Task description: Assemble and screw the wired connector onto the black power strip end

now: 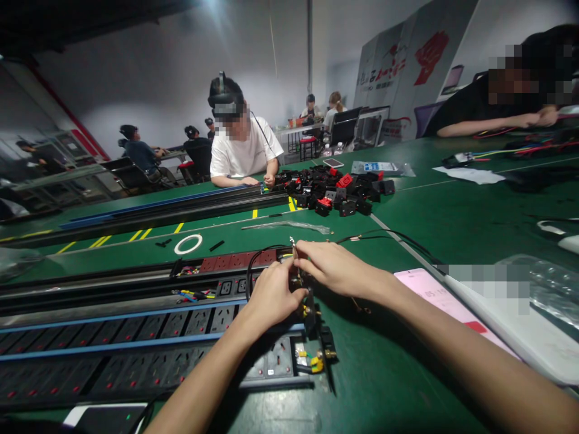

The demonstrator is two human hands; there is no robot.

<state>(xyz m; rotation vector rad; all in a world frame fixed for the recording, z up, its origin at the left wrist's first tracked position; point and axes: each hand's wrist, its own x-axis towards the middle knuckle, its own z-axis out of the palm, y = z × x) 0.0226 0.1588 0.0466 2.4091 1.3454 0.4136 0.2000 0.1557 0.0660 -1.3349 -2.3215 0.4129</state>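
Note:
My left hand (274, 292) is closed at the right end of a row of power strips, its fingers and thumb curled by a black end plate with brass fittings (310, 313). My right hand (332, 265) meets it, pinching a small, thin piece with a shiny metal tip (292, 242); its kind is too small to tell. What lies between the left fingers is hidden. Beneath my hands run the power strip with black sockets (190, 322) and one with dark red sockets (224, 263). The nearest strip (149, 374) shows yellow-green wire (314, 364) at its end.
A pile of black and red socket modules (339, 190) lies beyond my hands, with a person in a white shirt (246, 147) behind it. A white ring (188, 244) sits on the green table (407, 229). At right are a pink-screened phone (446, 304) and black cables (402, 237).

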